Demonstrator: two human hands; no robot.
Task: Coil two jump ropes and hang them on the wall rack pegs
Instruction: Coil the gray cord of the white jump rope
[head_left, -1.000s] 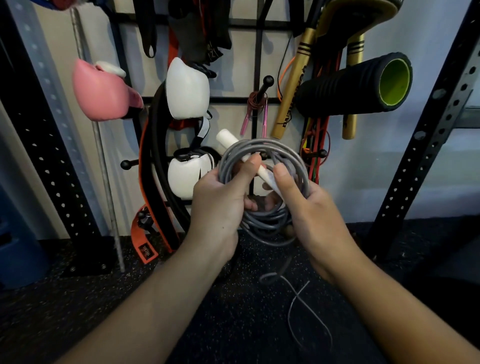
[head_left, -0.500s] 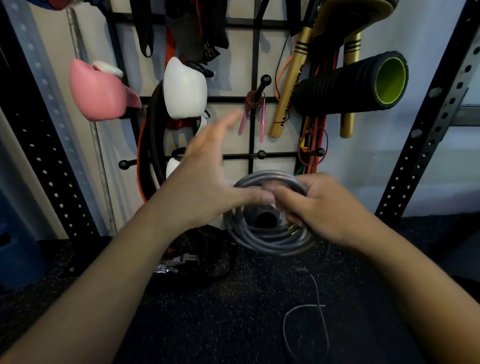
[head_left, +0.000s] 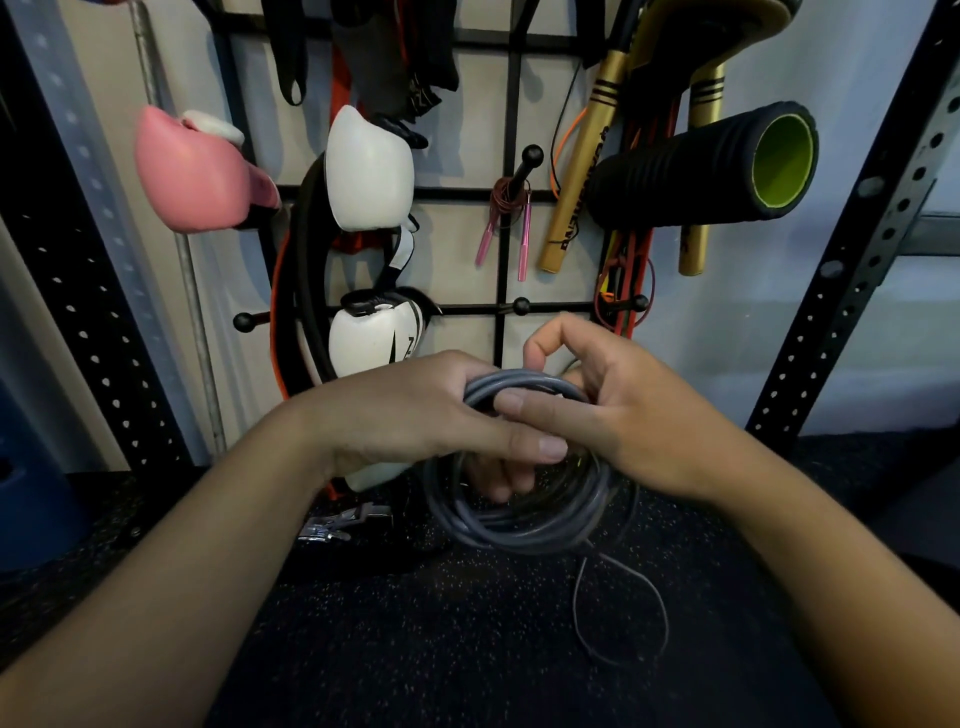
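Hands both gripped the grey jump rope coil (head_left: 519, 514) below the wall rack pegs (head_left: 521, 305), left hand (head_left: 415, 415) and right hand (head_left: 618, 415) fingers curled apparently around its top strands; loose tail (head_left: 623, 613) risked unravelling if grip slackened.

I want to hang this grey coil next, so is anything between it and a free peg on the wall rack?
Nothing visible does. The grey coil, held by both hands, sits just below the bare ball-tipped peg, with open air between. The upper peg already carries a pink-handled rope.
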